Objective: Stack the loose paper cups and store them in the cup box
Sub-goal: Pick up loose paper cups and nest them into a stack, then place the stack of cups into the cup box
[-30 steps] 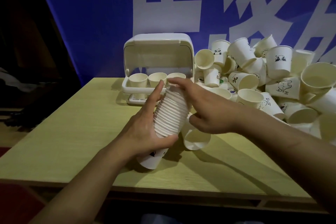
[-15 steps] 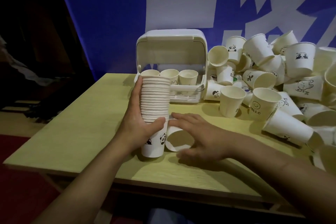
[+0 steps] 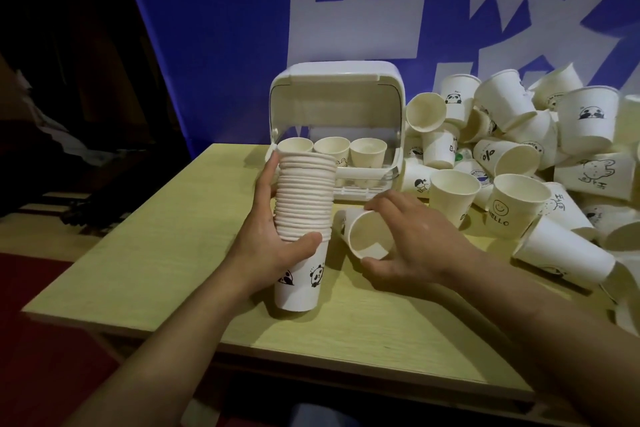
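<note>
1. Head view: my left hand (image 3: 273, 246) wraps the tall stack of cups (image 3: 304, 215), thumb across its front and fingers behind. The stack stands upright on the table (image 3: 138, 253), directly in front of the open cup box (image 3: 337, 128).
2. Just right of the stack, my right hand (image 3: 412, 239) pinches a loose cup (image 3: 369, 236) that lies on its side, mouth towards me, long axis roughly level.
3. To nest it, I judge it must turn base-down over the stack's top.
4. Right of the stack, further off, sits the heap of loose cups (image 3: 540, 156).
</note>
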Tool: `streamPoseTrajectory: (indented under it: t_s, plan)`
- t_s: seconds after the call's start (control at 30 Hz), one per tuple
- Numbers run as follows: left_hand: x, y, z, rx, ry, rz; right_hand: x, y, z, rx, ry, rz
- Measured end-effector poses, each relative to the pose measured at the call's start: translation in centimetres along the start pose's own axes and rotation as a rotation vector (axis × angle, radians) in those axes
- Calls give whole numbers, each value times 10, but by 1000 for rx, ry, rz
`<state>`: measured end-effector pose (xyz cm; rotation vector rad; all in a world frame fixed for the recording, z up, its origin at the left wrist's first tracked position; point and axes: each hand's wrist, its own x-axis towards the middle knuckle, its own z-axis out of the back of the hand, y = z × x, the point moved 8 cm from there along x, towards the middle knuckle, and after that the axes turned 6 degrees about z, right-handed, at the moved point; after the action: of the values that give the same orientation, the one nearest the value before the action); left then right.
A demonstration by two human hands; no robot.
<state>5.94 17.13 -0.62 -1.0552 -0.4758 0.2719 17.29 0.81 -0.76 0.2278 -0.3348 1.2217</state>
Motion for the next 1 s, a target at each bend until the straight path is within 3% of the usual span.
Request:
streamPoseTrajectory:
  t_s: [0.13, 0.33, 0.5, 0.7, 1.0]
  plan:
    - [-1, 0, -2, -9, 12, -19, -3, -3, -2, 106, -43, -38]
    - [2, 2, 9, 9, -88, -34, 21, -28, 49, 331, -378, -173]
    - [19, -4, 32, -38, -220, -38, 89, -42, 67, 309, -393, -256]
    - [48, -26, 57, 13, -295, -116, 148, -60, 40, 202, -200, -243]
    - [119, -45, 92, 47, -564, -269, 183, -78, -22, -81, 299, -258]
